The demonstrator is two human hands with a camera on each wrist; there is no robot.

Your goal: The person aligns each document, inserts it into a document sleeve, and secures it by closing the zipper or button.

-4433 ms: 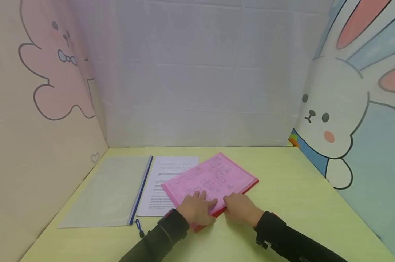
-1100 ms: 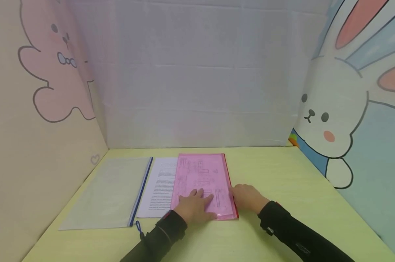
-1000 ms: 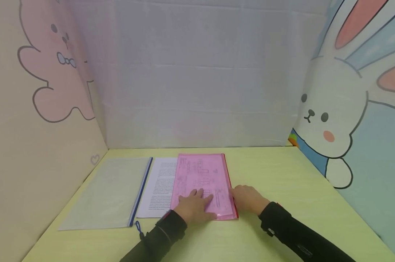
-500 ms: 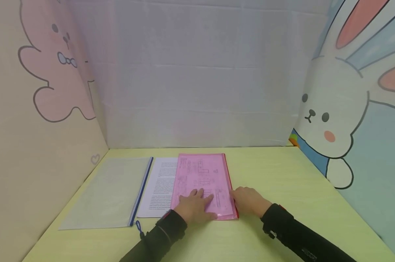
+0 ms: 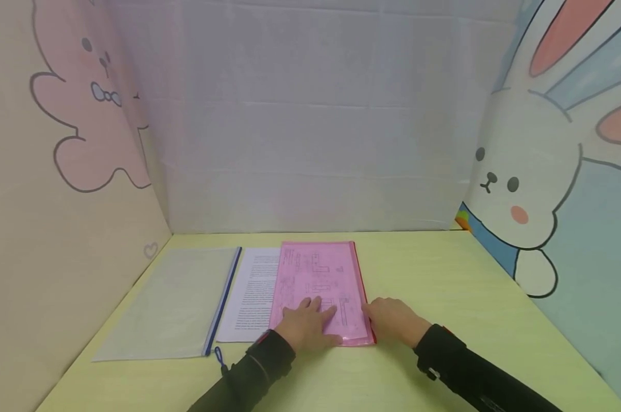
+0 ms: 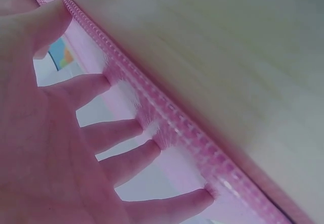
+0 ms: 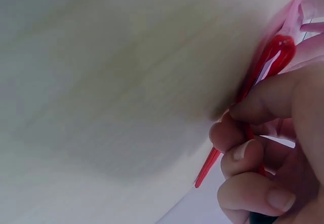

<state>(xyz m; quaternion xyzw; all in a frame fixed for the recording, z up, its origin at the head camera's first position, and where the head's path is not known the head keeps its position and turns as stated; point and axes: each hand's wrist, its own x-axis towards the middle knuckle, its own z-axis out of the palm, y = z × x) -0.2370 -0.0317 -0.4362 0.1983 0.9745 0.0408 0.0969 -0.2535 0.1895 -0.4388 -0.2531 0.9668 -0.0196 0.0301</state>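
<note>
At the bottom of the head view, two dark sleeves (image 5: 465, 366) enter from the lower centre and the lower right. The left hand (image 5: 308, 326) lies just below the centre of the frame, its fingers spread and rather straight, and they rest on the pink folder (image 5: 310, 266). In the left wrist view the fingertips touch it close to its ribbed pink edge. The right hand (image 5: 392, 320), a little to the right, pinches with curled fingers the red strip (image 7: 288, 47) along the right side of this folder.

The folder lies flat in the middle of the frame on the pale yellow table (image 5: 470, 286), and thin line drawings are visible on it. It covers the right part of a white printed page (image 5: 248, 292). Farther left lies a clear pouch (image 5: 166, 303) with a blue strip; a blue cord (image 5: 218, 353) is near its lower right corner. Behind, a whitish cloth (image 5: 315, 114) hangs across the upper frame, between a pink cartoon animal (image 5: 94, 154) at upper left and a white rabbit (image 5: 526, 154) at right.
</note>
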